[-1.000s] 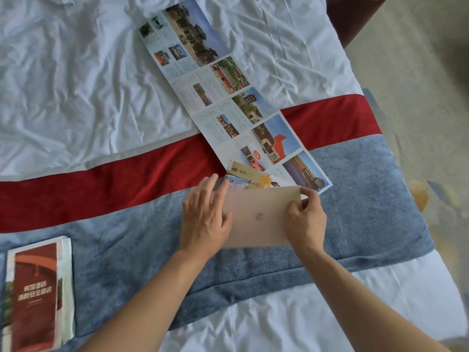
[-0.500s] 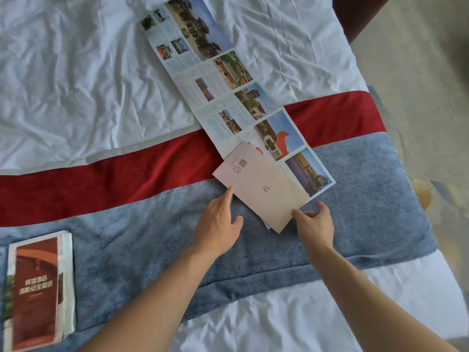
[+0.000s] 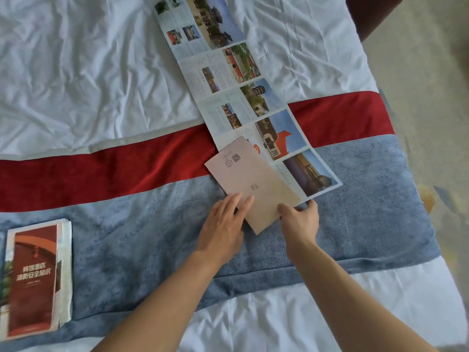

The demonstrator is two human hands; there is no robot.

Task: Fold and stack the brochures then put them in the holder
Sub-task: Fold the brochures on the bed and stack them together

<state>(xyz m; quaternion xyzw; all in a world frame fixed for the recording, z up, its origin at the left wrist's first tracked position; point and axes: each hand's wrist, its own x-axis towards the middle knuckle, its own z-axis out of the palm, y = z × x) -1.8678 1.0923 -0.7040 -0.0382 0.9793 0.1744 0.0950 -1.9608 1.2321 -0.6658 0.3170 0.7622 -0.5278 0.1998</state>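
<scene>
Over the last second the pink end panel [image 3: 253, 184] has been turned over onto the long brochure [image 3: 228, 80], so the first fold is made and many panels remain to fold. The left hand [image 3: 223, 224] lies flat, fingers straight, pressing the panel's near edge. The right hand [image 3: 300, 221] pinches the near corner between thumb and fingers. The brochure runs diagonally across the bed [image 3: 76, 72], photo panels facing up. A folded stack [image 3: 35, 278] lies well apart, at left. No holder is visible.

Both hands: left hand [image 3: 223, 224], right hand [image 3: 300, 221] press folded beige panel [image 3: 253, 184] of long brochure [image 3: 228, 72].
</scene>
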